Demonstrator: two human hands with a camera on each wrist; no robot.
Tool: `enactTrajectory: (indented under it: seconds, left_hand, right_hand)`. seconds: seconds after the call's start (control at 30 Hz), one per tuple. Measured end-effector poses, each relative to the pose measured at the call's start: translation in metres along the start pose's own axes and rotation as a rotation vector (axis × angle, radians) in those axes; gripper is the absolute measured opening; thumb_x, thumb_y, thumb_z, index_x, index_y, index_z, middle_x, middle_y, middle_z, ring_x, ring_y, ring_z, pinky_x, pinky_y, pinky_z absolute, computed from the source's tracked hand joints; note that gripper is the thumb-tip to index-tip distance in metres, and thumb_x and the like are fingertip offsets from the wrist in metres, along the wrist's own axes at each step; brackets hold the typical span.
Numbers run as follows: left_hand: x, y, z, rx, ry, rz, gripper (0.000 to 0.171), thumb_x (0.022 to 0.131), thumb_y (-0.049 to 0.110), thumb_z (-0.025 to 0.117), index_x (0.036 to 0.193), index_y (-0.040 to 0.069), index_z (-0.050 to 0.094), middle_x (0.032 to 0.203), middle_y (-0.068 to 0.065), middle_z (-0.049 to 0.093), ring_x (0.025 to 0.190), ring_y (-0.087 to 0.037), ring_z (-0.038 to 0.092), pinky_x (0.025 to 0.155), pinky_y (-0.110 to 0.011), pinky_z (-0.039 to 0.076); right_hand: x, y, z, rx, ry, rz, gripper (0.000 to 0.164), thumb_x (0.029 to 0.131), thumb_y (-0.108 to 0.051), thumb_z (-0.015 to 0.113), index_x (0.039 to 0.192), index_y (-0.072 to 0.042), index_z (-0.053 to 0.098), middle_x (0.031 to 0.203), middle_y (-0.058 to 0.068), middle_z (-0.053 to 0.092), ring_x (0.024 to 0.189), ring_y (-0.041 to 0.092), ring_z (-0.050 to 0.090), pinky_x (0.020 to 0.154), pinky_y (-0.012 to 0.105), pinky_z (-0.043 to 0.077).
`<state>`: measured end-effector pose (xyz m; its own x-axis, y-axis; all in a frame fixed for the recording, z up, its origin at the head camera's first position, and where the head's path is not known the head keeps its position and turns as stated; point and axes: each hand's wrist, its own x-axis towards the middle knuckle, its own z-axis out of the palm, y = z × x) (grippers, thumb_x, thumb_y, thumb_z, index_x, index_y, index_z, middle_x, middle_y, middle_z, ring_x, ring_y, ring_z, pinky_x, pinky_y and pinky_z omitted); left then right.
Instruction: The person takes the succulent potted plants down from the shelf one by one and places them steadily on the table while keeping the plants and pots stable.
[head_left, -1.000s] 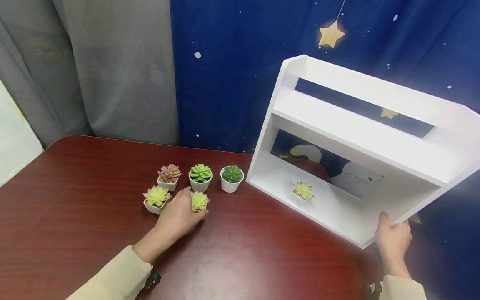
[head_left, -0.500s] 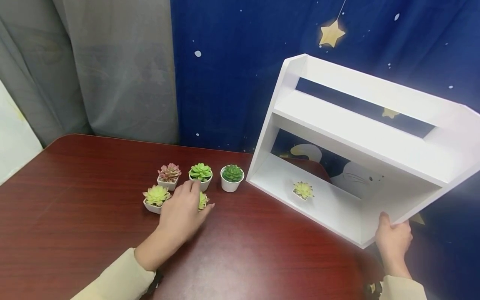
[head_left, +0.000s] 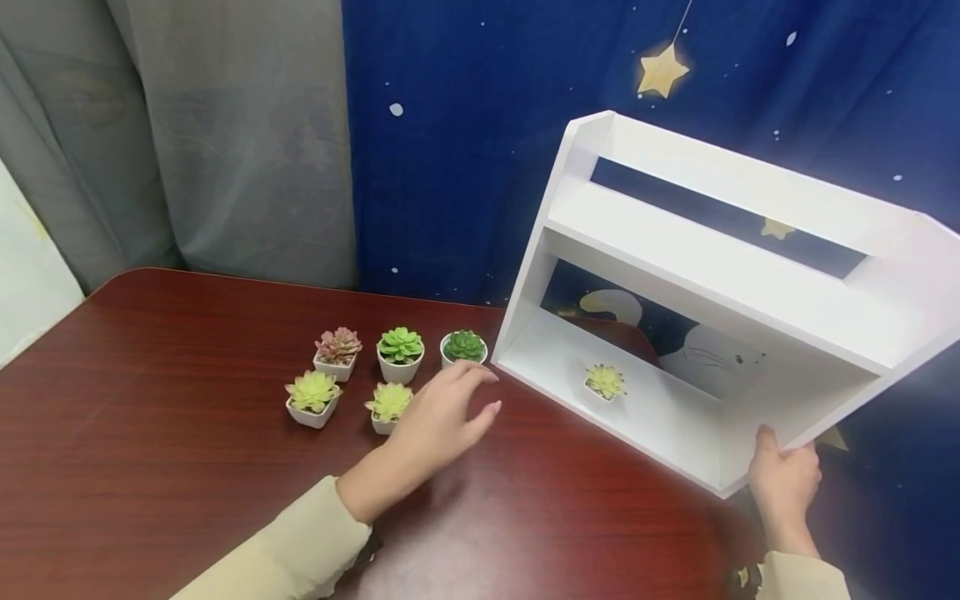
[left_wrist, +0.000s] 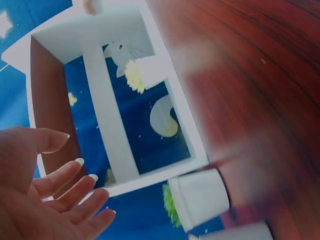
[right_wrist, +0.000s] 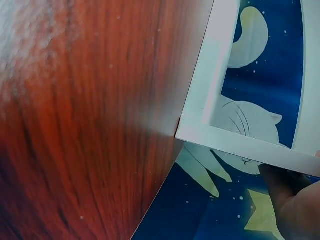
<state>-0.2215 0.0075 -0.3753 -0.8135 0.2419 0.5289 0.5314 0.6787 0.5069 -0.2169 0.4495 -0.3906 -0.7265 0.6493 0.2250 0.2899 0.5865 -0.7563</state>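
Observation:
My left hand (head_left: 437,423) hovers over the table with fingers apart and nothing held, in front of the dark green potted succulent (head_left: 464,344). It partly covers the yellow-green succulent (head_left: 390,402). In the left wrist view, the palm and loose fingers (left_wrist: 75,200) show beside that dark green plant's white pot (left_wrist: 200,197). At the right, my right hand (head_left: 783,483) grips the lower right side panel of a white two-tier shelf (head_left: 720,325), thumb on the inner face. A small yellow-green succulent (head_left: 604,382) stands on its lower board.
A pinkish succulent (head_left: 338,346), a bright green one (head_left: 401,346) and another yellow-green one (head_left: 313,392) stand on the reddish-brown table (head_left: 187,450). Behind hang a grey curtain (head_left: 247,150) and a blue starry curtain (head_left: 465,150).
My left hand has let go of the front middle yellow-green succulent, which now stands slightly left of before, and has moved right. The right hand and shelf have stayed still.

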Motion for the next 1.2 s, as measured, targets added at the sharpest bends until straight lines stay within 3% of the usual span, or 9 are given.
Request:
enactTrajectory:
  seconds: [0.1, 0.33, 0.67, 0.87, 1.1, 1.2]
  left_hand:
    - [0.006, 0.003, 0.011, -0.045, -0.049, -0.055, 0.03, 0.09, 0.027, 0.075, 0.117, 0.014, 0.07, 0.118, -0.002, 0.069, 0.108, -0.02, 0.07, 0.09, -0.039, 0.058]
    - [0.022, 0.004, 0.041, -0.218, -0.156, -0.201, 0.038, 0.092, 0.029, 0.071, 0.125, 0.012, 0.068, 0.125, -0.007, 0.07, 0.121, -0.023, 0.065, 0.103, -0.044, 0.052]
    - [0.036, 0.004, 0.084, -0.393, -0.239, -0.262, 0.049, 0.089, 0.029, 0.076, 0.132, 0.009, 0.062, 0.125, -0.011, 0.07, 0.116, -0.028, 0.067, 0.1, -0.043, 0.054]
    - [0.048, 0.009, 0.107, -0.397, -0.294, -0.275, 0.061, 0.086, 0.033, 0.079, 0.138, 0.008, 0.057, 0.131, -0.013, 0.068, 0.12, -0.027, 0.067, 0.102, -0.042, 0.053]
    - [0.062, 0.016, 0.127, -0.241, -0.386, -0.267, 0.079, 0.086, 0.04, 0.079, 0.149, 0.007, 0.045, 0.148, -0.012, 0.055, 0.138, -0.025, 0.053, 0.115, -0.042, 0.044]
    - [0.068, 0.019, 0.133, -0.211, -0.405, -0.281, 0.081, 0.086, 0.04, 0.078, 0.151, 0.007, 0.043, 0.15, -0.012, 0.053, 0.139, -0.025, 0.052, 0.116, -0.042, 0.044]
  right_hand:
    - [0.001, 0.001, 0.0, 0.0, -0.003, 0.001, 0.06, 0.104, -0.031, 0.038, 0.147, 0.009, 0.036, 0.137, 0.041, 0.048, 0.13, 0.059, 0.043, 0.11, 0.071, 0.032]
    - [0.002, 0.0, -0.003, -0.007, 0.007, 0.008, 0.06, 0.103, -0.032, 0.039, 0.145, 0.011, 0.037, 0.135, 0.042, 0.048, 0.128, 0.06, 0.043, 0.11, 0.07, 0.031]
    - [-0.001, 0.006, -0.004, -0.011, 0.022, -0.002, 0.058, 0.103, -0.031, 0.04, 0.142, 0.012, 0.04, 0.133, 0.043, 0.049, 0.127, 0.061, 0.043, 0.109, 0.069, 0.031]
    - [0.0, 0.004, -0.001, -0.007, 0.023, -0.004, 0.058, 0.102, -0.032, 0.04, 0.14, 0.012, 0.041, 0.131, 0.043, 0.05, 0.126, 0.061, 0.043, 0.108, 0.068, 0.032]
    - [0.001, 0.004, 0.002, -0.007, 0.037, -0.023, 0.056, 0.102, -0.031, 0.043, 0.136, 0.014, 0.043, 0.13, 0.045, 0.049, 0.127, 0.062, 0.041, 0.108, 0.067, 0.031]
    - [0.001, 0.003, 0.002, -0.007, 0.033, -0.018, 0.057, 0.103, -0.032, 0.042, 0.138, 0.013, 0.042, 0.131, 0.044, 0.049, 0.127, 0.062, 0.042, 0.108, 0.068, 0.031]
